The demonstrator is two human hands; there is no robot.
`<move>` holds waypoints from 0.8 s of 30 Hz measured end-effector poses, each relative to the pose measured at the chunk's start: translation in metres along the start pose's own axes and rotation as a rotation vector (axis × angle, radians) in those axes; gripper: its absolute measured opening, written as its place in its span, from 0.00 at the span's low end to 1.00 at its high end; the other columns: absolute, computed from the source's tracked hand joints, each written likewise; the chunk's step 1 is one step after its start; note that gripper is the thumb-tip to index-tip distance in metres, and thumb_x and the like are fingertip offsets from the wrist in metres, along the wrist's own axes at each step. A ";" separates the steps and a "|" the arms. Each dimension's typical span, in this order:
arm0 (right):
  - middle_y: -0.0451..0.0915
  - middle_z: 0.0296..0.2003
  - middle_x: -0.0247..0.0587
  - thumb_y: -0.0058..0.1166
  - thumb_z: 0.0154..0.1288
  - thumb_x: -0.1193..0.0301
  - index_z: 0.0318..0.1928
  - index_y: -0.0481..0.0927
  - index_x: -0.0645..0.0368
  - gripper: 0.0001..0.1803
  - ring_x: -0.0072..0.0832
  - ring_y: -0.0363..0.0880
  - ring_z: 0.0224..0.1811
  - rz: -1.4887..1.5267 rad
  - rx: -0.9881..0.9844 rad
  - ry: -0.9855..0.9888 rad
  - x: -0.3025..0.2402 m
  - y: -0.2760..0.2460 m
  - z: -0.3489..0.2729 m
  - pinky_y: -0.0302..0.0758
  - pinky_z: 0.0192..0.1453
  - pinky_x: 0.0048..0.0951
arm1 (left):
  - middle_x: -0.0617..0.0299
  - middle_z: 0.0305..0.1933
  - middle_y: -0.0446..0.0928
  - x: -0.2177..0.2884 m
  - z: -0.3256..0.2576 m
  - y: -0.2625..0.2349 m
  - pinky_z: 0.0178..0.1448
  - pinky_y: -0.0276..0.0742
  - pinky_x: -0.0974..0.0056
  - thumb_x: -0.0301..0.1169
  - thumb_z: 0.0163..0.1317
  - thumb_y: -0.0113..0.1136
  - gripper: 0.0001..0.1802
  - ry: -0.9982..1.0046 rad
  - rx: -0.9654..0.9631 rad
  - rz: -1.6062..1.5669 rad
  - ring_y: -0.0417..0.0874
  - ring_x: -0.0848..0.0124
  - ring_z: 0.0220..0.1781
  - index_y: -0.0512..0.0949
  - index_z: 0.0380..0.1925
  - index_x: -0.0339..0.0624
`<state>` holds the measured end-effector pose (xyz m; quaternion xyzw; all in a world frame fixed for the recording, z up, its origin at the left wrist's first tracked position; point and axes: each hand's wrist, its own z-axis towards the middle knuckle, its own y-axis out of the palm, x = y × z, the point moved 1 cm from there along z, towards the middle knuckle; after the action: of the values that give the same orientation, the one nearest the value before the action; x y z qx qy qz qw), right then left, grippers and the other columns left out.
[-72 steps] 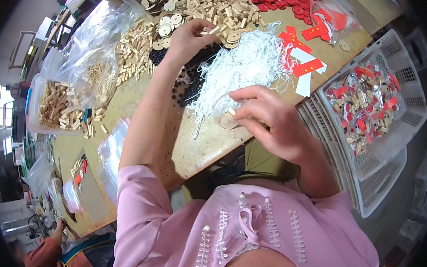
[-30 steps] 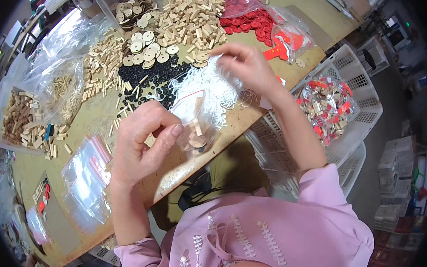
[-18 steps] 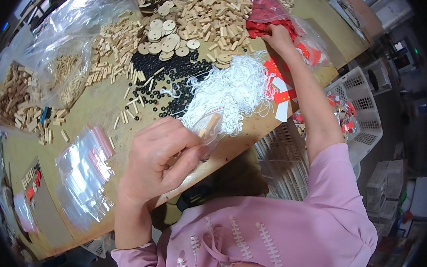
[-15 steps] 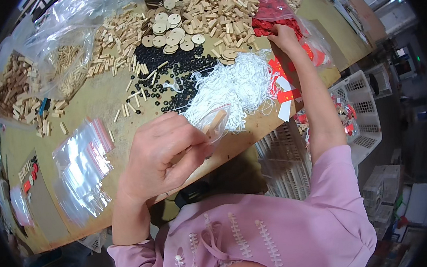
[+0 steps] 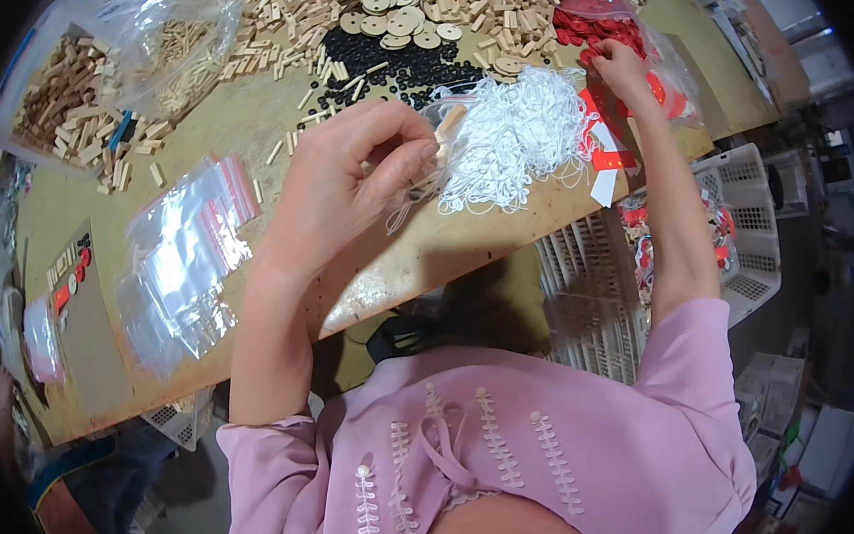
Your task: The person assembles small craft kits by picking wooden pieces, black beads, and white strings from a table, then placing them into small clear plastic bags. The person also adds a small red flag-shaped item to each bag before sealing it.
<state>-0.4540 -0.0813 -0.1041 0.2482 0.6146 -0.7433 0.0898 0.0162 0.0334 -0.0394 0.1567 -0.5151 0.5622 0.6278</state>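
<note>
The worn tan table's (image 5: 369, 290) front edge slants from 8 o'clock up to nearly 3, with a strip of tabletop between it and the left hand (image 5: 349, 173). Past that edge at 3 o'clock stands a white perforated plastic crate (image 5: 751, 203). The left thumb and fingers pinch a small clear plastic bag (image 5: 445, 150) jutting toward 2 o'clock, just beside heaped white strings (image 5: 523, 144). The right hand (image 5: 622, 66), at 1 o'clock, meets glossy red discs (image 5: 594, 27); whether it grips one, I cannot tell.
</note>
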 end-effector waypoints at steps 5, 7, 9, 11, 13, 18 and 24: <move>0.87 0.42 0.28 0.61 0.72 0.72 0.54 0.85 0.57 0.12 0.17 0.85 0.45 0.790 -0.340 -0.238 -0.161 -0.027 -0.094 0.76 0.46 0.20 | 0.55 0.33 0.79 -0.005 -0.004 0.000 0.40 0.79 0.61 0.27 0.65 0.67 0.05 0.122 -0.012 0.142 0.84 0.60 0.35 0.83 0.37 0.37; 0.87 0.45 0.32 0.61 0.71 0.77 0.53 0.85 0.61 0.12 0.20 0.85 0.51 0.812 -0.412 -0.481 -0.203 -0.033 -0.135 0.78 0.51 0.23 | 0.55 0.33 0.80 -0.004 -0.003 0.004 0.40 0.80 0.60 0.27 0.64 0.68 0.05 0.141 -0.019 0.145 0.84 0.59 0.35 0.83 0.37 0.38; 0.86 0.43 0.35 0.61 0.68 0.79 0.51 0.84 0.62 0.12 0.24 0.85 0.47 0.639 -0.379 -0.663 -0.229 -0.028 -0.162 0.79 0.51 0.29 | 0.55 0.33 0.80 -0.004 -0.001 0.006 0.40 0.80 0.59 0.27 0.63 0.69 0.05 0.166 -0.014 0.146 0.84 0.59 0.35 0.84 0.37 0.39; 0.85 0.42 0.38 0.61 0.66 0.79 0.50 0.84 0.62 0.12 0.30 0.84 0.45 0.339 -0.245 -0.820 -0.238 -0.025 -0.173 0.78 0.50 0.33 | 0.55 0.33 0.80 -0.005 -0.001 0.006 0.40 0.80 0.58 0.28 0.63 0.69 0.05 0.186 0.004 0.149 0.84 0.59 0.35 0.84 0.36 0.39; 0.83 0.40 0.41 0.61 0.64 0.79 0.48 0.83 0.61 0.12 0.35 0.83 0.44 0.100 -0.150 -0.890 -0.234 -0.014 -0.177 0.78 0.49 0.36 | 0.56 0.33 0.80 -0.006 -0.001 0.007 0.41 0.81 0.58 0.28 0.63 0.70 0.05 0.197 0.007 0.168 0.84 0.58 0.36 0.84 0.36 0.40; 0.83 0.42 0.43 0.62 0.63 0.77 0.49 0.82 0.61 0.13 0.40 0.81 0.44 -0.036 -0.033 -0.950 -0.230 -0.010 -0.179 0.77 0.49 0.39 | 0.56 0.32 0.80 -0.007 0.000 0.011 0.41 0.81 0.57 0.28 0.62 0.70 0.05 0.236 0.014 0.225 0.84 0.58 0.36 0.84 0.36 0.40; 0.85 0.42 0.46 0.58 0.63 0.78 0.48 0.83 0.61 0.13 0.42 0.84 0.46 0.243 -0.141 -0.771 -0.231 -0.007 -0.185 0.80 0.52 0.39 | 0.56 0.32 0.79 0.000 -0.002 0.013 0.39 0.79 0.59 0.28 0.62 0.69 0.05 0.117 0.003 0.161 0.84 0.58 0.35 0.84 0.35 0.38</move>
<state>-0.2101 0.0583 -0.0094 0.0155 0.5518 -0.7218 0.4173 0.0052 0.0390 -0.0450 0.0827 -0.4877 0.6199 0.6091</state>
